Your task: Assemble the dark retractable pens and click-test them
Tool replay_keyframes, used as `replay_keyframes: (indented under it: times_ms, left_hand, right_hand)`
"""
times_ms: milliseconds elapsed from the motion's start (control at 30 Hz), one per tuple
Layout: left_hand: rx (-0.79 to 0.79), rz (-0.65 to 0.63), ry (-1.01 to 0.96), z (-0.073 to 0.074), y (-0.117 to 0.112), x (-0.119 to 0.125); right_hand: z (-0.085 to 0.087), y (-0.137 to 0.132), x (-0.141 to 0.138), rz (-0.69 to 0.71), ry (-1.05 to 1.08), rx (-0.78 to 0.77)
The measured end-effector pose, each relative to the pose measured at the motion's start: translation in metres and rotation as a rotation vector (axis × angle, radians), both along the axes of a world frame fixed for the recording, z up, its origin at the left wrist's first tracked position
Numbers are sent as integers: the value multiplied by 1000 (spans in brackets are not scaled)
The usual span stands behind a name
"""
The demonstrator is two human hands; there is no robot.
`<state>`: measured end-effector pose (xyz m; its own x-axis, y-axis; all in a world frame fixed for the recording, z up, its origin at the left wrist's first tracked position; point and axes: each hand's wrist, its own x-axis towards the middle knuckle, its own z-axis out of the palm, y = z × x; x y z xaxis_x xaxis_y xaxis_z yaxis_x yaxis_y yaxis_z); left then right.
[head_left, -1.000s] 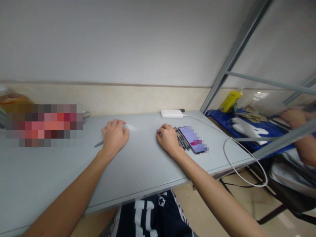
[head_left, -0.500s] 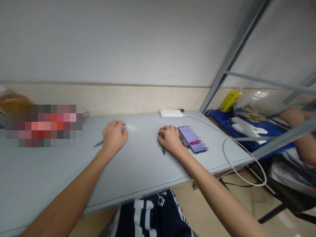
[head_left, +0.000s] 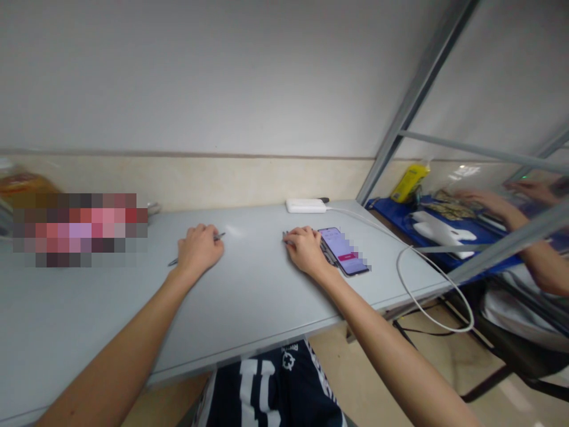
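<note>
My left hand (head_left: pixel 198 249) rests on the grey table (head_left: pixel 249 296) with its fingers curled over a thin dark pen (head_left: pixel 219 236); the pen's ends stick out on both sides of the hand. My right hand (head_left: pixel 304 249) lies further right, fingers curled around another dark pen (head_left: pixel 287 240) whose tip shows at the knuckles. Just right of that hand lie several more dark pens, mostly hidden, and a phone (head_left: pixel 344 250) with its screen lit.
A white power bank (head_left: pixel 306 206) sits by the wall, its white cable (head_left: pixel 427 279) looping off the table's right edge. A metal frame (head_left: pixel 413 101) divides off another person's bench with a blue tray (head_left: pixel 444 228), a yellow bottle (head_left: pixel 409 182) and that person's arms.
My left hand slid slightly left and toward me along its pen. My right hand took a pen from the pile by the phone. The neighbouring person's arm reached out over the blue tray.
</note>
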<state>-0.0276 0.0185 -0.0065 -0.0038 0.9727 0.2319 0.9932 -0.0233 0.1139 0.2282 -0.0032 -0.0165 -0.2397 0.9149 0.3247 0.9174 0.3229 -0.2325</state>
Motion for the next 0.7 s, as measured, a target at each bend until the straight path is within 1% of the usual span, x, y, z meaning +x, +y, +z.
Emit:
replay_keyframes:
  times_ms: [133, 233, 333, 433, 567, 700]
  left_hand:
    - [-17, -14, 20, -1, 1, -3]
    - [-16, -47, 13, -2, 3, -6]
    - [-1, -105, -11, -4, 4, -5]
    - [13, -165, -20, -6, 4, 0]
    - [3, -304, -95, -13, 7, 4]
    - [44, -452, -181, -21, 10, 6]
  right_hand:
    - [-1, -5, -3, -10, 41, 33]
    - [2, -9, -7, 1, 67, 45]
    - [8, -13, -12, 44, 89, 53]
    - [14, -17, -21, 119, 118, 55]
    - [18, -22, -34, 208, 143, 39]
    - [17, -24, -42, 262, 132, 41]
